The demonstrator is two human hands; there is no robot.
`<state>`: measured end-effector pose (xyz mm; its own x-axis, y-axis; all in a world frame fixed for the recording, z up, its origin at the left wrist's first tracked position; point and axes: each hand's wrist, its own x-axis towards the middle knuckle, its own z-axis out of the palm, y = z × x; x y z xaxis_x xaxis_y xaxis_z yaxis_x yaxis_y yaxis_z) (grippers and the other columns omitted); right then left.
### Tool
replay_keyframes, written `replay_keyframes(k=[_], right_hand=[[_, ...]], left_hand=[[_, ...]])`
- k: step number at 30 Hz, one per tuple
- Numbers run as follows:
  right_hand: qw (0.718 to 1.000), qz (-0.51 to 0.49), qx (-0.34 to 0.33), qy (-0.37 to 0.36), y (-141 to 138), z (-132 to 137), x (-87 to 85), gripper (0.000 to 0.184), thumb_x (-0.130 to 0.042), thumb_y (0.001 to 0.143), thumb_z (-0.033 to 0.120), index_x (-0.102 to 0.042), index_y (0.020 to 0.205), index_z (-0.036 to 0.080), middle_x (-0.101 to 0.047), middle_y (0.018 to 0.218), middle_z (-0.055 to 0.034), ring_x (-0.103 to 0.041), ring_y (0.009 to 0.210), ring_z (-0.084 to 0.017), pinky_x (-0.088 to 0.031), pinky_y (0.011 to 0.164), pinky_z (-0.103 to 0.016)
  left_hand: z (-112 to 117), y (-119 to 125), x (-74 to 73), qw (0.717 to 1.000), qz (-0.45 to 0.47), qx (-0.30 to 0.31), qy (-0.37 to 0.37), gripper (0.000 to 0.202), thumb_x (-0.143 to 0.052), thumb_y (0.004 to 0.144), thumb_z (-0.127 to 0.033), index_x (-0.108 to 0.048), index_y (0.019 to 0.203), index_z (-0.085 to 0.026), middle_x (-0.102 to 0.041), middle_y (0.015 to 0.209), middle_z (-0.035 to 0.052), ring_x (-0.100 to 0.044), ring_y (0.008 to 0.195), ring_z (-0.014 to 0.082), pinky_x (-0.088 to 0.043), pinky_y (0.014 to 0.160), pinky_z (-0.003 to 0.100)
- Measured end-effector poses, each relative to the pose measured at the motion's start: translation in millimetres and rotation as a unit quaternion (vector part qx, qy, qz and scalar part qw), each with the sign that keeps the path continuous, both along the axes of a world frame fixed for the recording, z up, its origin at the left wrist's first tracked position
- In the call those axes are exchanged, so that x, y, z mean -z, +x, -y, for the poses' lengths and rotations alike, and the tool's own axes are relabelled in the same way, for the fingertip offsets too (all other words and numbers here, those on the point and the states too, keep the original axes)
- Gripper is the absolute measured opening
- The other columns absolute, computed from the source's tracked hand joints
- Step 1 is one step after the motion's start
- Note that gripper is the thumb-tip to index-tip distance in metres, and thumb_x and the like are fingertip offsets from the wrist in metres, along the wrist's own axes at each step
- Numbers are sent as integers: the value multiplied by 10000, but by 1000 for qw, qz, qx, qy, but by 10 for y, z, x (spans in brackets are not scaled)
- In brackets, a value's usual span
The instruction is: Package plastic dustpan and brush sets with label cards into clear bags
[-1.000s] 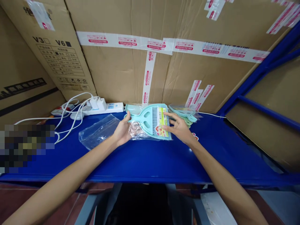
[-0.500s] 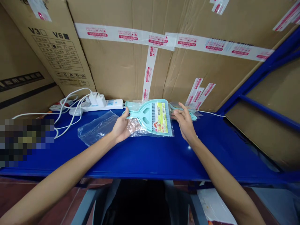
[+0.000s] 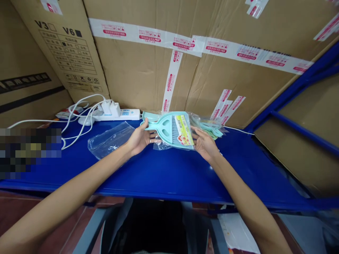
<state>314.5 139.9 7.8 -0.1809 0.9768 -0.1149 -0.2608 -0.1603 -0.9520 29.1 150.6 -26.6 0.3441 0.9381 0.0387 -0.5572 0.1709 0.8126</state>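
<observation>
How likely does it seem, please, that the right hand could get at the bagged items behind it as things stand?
Probably yes: the bagged items lie just beyond the right hand with nothing solid visible between, though its fingers are at the wide end of the brush-and-dustpan set.

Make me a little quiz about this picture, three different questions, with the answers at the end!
1. True or false: the left hand holds the handle end of the dustpan and brush.
2. Which of these lies on the table?
A) a pair of scissors
B) a clear plastic bag
C) a red cup
3. Fill in the colour: the tabletop is ____.

Key: 1. True. 2. B. 3. Blue.
</observation>
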Motion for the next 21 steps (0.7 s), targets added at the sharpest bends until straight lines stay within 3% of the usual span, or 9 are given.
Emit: replay_keyframes(k=[4, 11, 13, 16, 18, 21], right_hand=[[1000, 13, 3, 21, 18, -8, 8, 339, -687, 938, 325, -666, 1264, 231, -823, 942, -55, -769, 650, -214, -616, 525, -327], [990, 71, 19, 116, 17, -44, 21, 632, -875, 775, 396, -585, 1331, 324, -741, 852, 23, -673, 588, -150, -555, 498, -269], [986, 81, 37, 139, 9, -43, 29, 720, -893, 761, 410, -530, 1380, 350, -735, 890, 14, -649, 591, -147, -550, 492, -272], [977, 87, 64, 185, 9, -34, 26, 856, -917, 751, 413, -426, 1452, 411, -749, 1102, -25, -643, 624, -139, -545, 481, -263], [970, 103, 63, 213, 25, -36, 18, 751, -914, 759, 451, -501, 1384, 400, -720, 1228, -43, -653, 675, -136, -568, 496, -259], [957, 145, 39, 248, 64, -51, 10, 435, -882, 784, 526, -696, 1101, 294, -689, 1249, -55, -667, 794, -154, -614, 540, -261]], left_hand=[[-13, -14, -10, 1000, 4, 5, -15, 493, -491, 1087, -536, -665, 1323, -140, -777, 1194, 195, -795, 951, 297, -675, 867, 467], [34, 1, -81, 1000, 8, -12, 8, 470, -521, 1083, -509, -665, 1346, -148, -777, 1208, 184, -798, 999, 297, -666, 915, 464], [48, 4, -97, 1000, 8, -8, 14, 474, -544, 1077, -500, -641, 1400, -166, -773, 1226, 174, -799, 1004, 298, -667, 917, 466], [64, 7, -112, 1000, 12, -6, 18, 485, -553, 1078, -480, -603, 1458, -184, -769, 1230, 163, -807, 968, 292, -682, 872, 458], [67, 5, -116, 1000, 14, -9, 15, 491, -543, 1083, -478, -590, 1473, -182, -771, 1218, 162, -811, 945, 285, -691, 844, 445], [67, -2, -118, 1000, 17, -9, 8, 490, -520, 1092, -483, -590, 1466, -174, -779, 1185, 157, -814, 917, 277, -698, 821, 433]])
